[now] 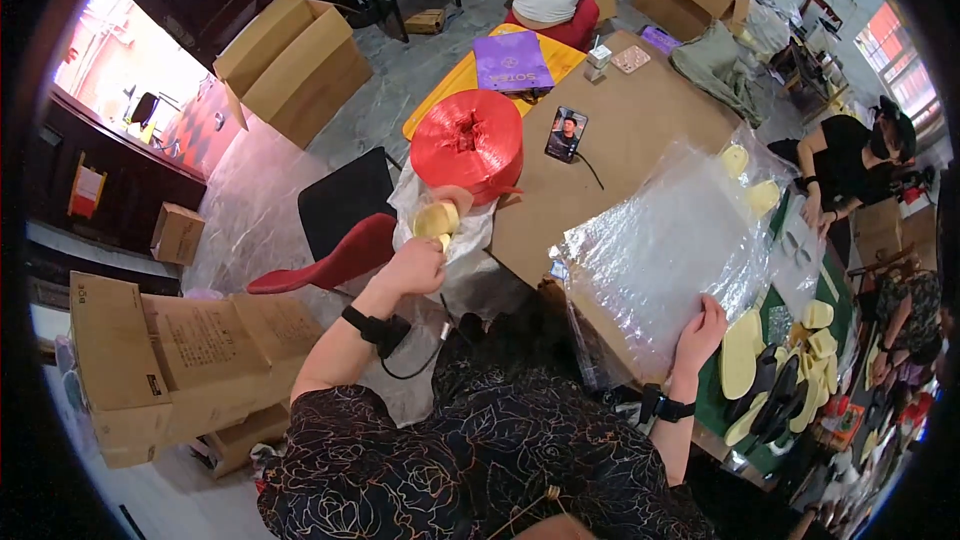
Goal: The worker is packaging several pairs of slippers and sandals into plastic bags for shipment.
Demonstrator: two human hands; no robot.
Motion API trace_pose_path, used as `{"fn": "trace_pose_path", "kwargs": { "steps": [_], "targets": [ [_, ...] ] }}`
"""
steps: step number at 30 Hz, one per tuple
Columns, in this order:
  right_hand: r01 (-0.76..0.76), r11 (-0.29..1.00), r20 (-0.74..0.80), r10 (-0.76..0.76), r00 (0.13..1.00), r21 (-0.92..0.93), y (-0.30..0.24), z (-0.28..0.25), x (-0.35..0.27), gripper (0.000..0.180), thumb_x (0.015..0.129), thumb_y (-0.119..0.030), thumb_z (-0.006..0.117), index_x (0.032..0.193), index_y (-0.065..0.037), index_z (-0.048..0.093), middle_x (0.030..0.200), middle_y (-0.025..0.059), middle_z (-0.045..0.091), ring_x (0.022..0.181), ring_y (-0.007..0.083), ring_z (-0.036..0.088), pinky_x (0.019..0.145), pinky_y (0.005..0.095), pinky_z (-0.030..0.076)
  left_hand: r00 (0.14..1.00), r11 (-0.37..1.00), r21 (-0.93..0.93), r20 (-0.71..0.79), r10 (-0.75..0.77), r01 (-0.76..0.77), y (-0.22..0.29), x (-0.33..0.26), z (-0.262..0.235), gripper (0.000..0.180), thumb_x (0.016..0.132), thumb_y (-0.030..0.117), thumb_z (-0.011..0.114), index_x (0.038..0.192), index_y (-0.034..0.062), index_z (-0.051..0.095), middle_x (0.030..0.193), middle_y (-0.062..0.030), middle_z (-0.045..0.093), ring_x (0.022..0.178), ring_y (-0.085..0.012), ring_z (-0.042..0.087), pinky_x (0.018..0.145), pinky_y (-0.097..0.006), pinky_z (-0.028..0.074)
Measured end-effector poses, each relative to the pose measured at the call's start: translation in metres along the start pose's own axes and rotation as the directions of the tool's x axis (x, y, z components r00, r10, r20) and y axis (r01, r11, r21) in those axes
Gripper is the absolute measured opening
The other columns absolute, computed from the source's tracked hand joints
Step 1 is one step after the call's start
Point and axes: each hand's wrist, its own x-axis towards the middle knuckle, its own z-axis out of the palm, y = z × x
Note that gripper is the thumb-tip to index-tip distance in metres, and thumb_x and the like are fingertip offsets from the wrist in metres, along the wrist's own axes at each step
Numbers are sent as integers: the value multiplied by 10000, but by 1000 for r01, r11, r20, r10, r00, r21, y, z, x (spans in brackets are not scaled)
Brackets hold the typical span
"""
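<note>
At the left end of the table, my left hand [418,265] is closed at the near edge of a pale yellow slipper [437,219]. The slipper is over a white plastic bag [475,233], just in front of a big red roll of plastic twine [466,145]. My right hand [703,328] rests with its fingers stretched out on the near right part of a stack of clear plastic bags [655,245]. More yellow slippers [763,198] are partly under or beside the far right edge of the clear plastic.
A phone [566,134] with a cable stands on the brown table [640,105]; a purple box [513,62] is behind the roll. Yellow and black slippers [780,390] crowd the green surface at right, where a person [850,155] works. Cartons [170,350] and a chair [350,205] stand at left.
</note>
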Motion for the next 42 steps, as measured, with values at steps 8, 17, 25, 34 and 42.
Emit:
{"fn": "trace_pose_path", "kwargs": {
  "steps": [8,17,25,34,42],
  "targets": [
    [15,1000,-13,-14,1000,28,-3,2,1,305,854,17,493,1128,-5,624,1161,161,592,1101,344,528,964,427,409,980,985,-161,179,85,-56,38,1,48,225,840,197,506,965,49,619,857,-201,665,856,-383,650,729,-494,504],
    [-41,998,-1,41,999,50,-4,-4,0,312,835,35,489,1117,5,619,1149,181,584,1100,353,525,973,419,410,912,982,-54,383,-146,180,63,9,85,241,874,203,503,902,28,667,885,-229,672,835,-404,648,734,-504,509],
    [-55,995,33,52,998,80,-4,-3,-2,354,814,29,495,1153,4,591,1196,213,550,1125,380,498,998,437,396,963,975,-6,-153,-221,223,142,34,-33,460,860,436,619,1032,10,629,929,-214,670,857,-405,645,729,-492,510],
    [-132,723,-101,269,958,678,13,-27,-4,239,839,24,562,1071,-5,609,1148,179,574,1056,341,552,927,403,440,756,846,76,-412,508,-527,258,146,-54,637,845,455,629,1365,116,491,1477,-244,346,1372,-450,280,1089,-511,297],
    [-945,246,-305,936,174,216,237,-39,-76,702,731,-288,787,1276,44,495,1312,262,471,1169,396,474,986,537,386,824,882,-14,-366,433,-470,271,150,-29,706,778,539,675,1376,206,503,1509,-211,314,1378,-455,267,1101,-550,256]
  ]
}}
